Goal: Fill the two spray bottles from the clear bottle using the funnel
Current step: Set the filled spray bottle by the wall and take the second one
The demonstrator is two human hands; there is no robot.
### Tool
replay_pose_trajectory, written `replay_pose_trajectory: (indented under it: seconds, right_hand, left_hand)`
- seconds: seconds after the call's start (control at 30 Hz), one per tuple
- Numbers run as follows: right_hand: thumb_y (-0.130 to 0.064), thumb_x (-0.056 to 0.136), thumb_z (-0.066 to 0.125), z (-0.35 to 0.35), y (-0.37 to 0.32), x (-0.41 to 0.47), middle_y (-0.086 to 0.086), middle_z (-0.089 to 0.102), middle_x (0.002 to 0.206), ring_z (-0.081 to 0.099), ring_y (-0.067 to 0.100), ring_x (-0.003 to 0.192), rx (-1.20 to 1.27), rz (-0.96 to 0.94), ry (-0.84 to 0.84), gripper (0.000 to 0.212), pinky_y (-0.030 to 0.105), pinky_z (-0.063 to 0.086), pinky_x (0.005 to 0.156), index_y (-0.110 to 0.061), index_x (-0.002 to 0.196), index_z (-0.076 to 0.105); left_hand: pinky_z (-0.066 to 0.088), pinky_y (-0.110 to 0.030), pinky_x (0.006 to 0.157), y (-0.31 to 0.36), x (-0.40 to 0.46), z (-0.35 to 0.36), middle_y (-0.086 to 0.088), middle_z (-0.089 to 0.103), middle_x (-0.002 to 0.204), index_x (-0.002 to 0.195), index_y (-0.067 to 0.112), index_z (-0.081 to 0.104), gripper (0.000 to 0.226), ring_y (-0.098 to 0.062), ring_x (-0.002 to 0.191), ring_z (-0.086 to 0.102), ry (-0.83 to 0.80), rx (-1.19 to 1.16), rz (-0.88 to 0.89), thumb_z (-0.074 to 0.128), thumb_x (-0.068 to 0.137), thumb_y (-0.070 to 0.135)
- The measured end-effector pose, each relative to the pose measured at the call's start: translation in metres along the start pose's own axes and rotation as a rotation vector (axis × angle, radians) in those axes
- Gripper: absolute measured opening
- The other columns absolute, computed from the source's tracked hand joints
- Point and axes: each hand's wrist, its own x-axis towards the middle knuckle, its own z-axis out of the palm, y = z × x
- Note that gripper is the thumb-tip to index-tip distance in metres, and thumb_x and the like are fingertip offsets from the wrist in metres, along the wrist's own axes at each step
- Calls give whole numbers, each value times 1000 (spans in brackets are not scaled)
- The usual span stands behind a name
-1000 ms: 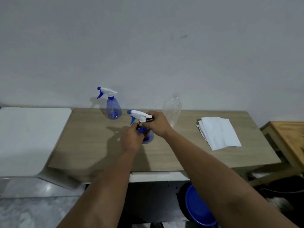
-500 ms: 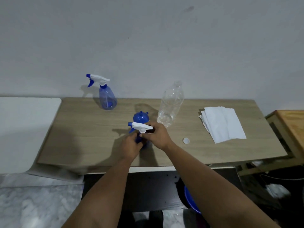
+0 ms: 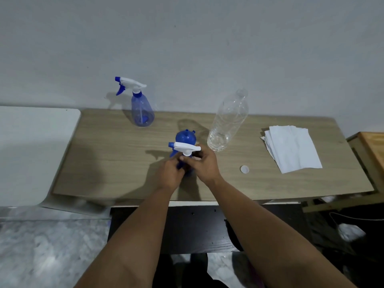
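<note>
A blue spray bottle with a white trigger head (image 3: 185,148) stands near the middle of the wooden table (image 3: 116,163). My left hand (image 3: 169,174) wraps its blue body, mostly hiding it. My right hand (image 3: 204,164) grips the neck just under the trigger head. Right behind it lies the blue funnel (image 3: 185,136). The clear bottle (image 3: 228,121) stands uncapped to the right with a little water at the bottom. A second spray bottle (image 3: 141,109) stands capped at the back left by the wall.
A small white cap (image 3: 244,169) lies on the table right of my hands. A stack of white paper towels (image 3: 291,148) sits further right. A white surface (image 3: 27,150) adjoins the table's left end, a wooden stand (image 3: 372,148) its right.
The view has tilted down, so the funnel and the white cap now show. Both hands stay on the near spray bottle, working at its head.
</note>
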Motion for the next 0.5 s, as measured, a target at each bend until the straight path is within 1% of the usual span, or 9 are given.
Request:
replay_pose_trajectory:
  seconds: [0.07, 0.1, 0.17, 0.23, 0.27, 0.33, 0.37, 0.43, 0.5]
  right_hand:
    - [-5, 81, 83, -1, 2, 0, 7, 79, 101, 75, 23, 101, 1, -22, -31, 31, 47, 59, 94, -13, 110, 76]
    - [-6, 83, 81, -2, 2, -1, 8, 79, 104, 74, 24, 103, -9, -24, -57, 30, 49, 58, 96, -13, 112, 76]
    - [-8, 84, 81, -1, 0, -1, 8, 77, 109, 73, 22, 106, -40, -20, -88, 34, 43, 57, 98, -12, 116, 73]
    - [-7, 80, 85, 1, -4, -2, 8, 75, 112, 72, 21, 107, -41, -3, -59, 45, 34, 57, 96, -11, 121, 67]
    - [-5, 79, 86, 2, -4, -1, 8, 75, 111, 72, 21, 106, -46, -1, -48, 47, 34, 57, 95, -11, 121, 66]
    - [0, 82, 80, 3, -2, 1, 9, 75, 109, 72, 20, 103, -72, 0, -51, 42, 37, 58, 95, -8, 122, 68]
    - [2, 83, 76, 4, -1, 1, 10, 76, 108, 72, 18, 101, -84, 11, -64, 39, 37, 57, 93, -6, 120, 69]
    - [2, 82, 77, 6, -2, 0, 9, 75, 109, 71, 14, 100, -96, 34, -74, 40, 30, 56, 89, -6, 120, 68]
    - [1, 80, 82, 8, -4, 0, 5, 75, 110, 72, 10, 99, -70, 49, -39, 46, 22, 55, 84, -9, 122, 65]
  left_hand:
    - [35, -27, 66, -5, 0, 1, -12, 72, 94, 119, 17, 67, 29, -31, 86, 66, -11, -30, -9, 63, 90, 17]
    - [35, -27, 66, -7, 1, 1, -13, 71, 95, 119, 16, 67, 29, -31, 86, 65, -25, -32, -12, 62, 90, 16]
    - [35, -26, 67, -9, 1, 0, -11, 71, 97, 120, 16, 66, 29, -29, 86, 65, -42, -15, -5, 61, 92, 17]
    - [34, -27, 66, -8, 2, -2, -11, 71, 96, 116, 14, 66, 25, -29, 86, 64, -45, -4, -17, 62, 92, 19]
    - [34, -28, 66, -7, 1, -2, -12, 70, 95, 113, 13, 67, 23, -30, 86, 64, -53, -8, -31, 62, 92, 19]
    - [37, -29, 68, -7, 2, -1, -12, 70, 95, 112, 12, 66, 23, -32, 88, 65, -72, -51, -48, 62, 89, 14]
    - [39, -30, 69, -7, 2, -2, -11, 70, 95, 111, 13, 66, 22, -32, 88, 65, -83, -67, -53, 62, 89, 13]
    - [40, -31, 68, -7, 3, -2, -7, 68, 91, 106, 13, 66, 17, -26, 83, 63, -91, -70, -55, 62, 90, 14]
    - [36, -28, 68, -4, 2, -5, -6, 66, 89, 106, 10, 66, 16, -23, 79, 59, -88, -50, -65, 61, 92, 14]
